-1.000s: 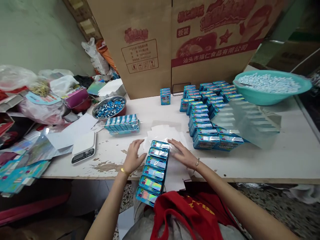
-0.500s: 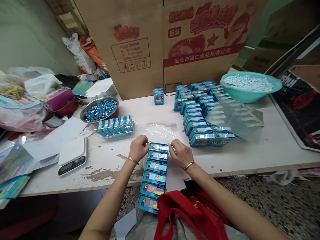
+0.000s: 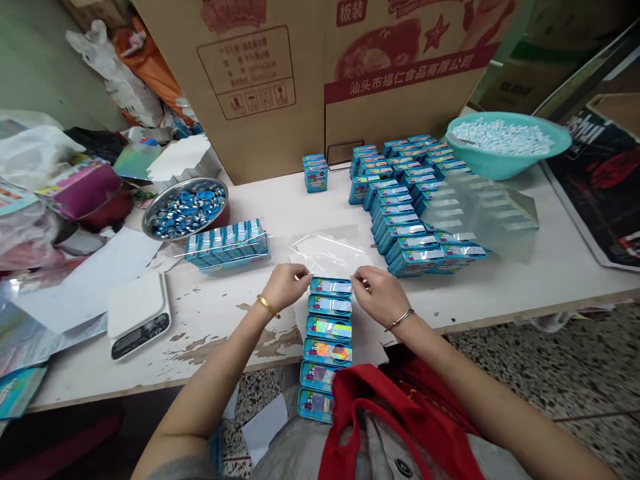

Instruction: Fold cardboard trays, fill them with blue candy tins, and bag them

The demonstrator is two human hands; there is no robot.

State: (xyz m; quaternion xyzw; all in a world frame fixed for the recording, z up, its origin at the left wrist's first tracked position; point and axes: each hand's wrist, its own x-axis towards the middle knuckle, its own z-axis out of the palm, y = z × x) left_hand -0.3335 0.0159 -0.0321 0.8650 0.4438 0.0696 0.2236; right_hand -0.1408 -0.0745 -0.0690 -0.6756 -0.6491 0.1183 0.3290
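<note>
A row of several blue tins (image 3: 329, 328) with shiny seal strips runs from the table edge toward my body. At its far end, my left hand (image 3: 287, 287) is pinched closed beside the left corner, and my right hand (image 3: 381, 297) is pinched closed at the right corner. Clear plastic film (image 3: 327, 255) lies just beyond that end tin and reaches to my fingertips, which seem to grip its edges. Left of my hands stands another row of tins (image 3: 227, 245) wrapped in clear film. Red cloth covers part of the nearest tins.
Many blue tins (image 3: 400, 220) stand in rows at the right, with clear sheets (image 3: 480, 207) leaning over some. Behind are a turquoise basin (image 3: 505, 160) of white pieces and a large carton (image 3: 280, 140). Leftward are a metal bowl (image 3: 220, 223) of small blue items and a white scale (image 3: 137, 303).
The view has tilted down and shifted, so the tin row and both hands sit further right in the picture. Both hands stay pinched at the row's far end.
</note>
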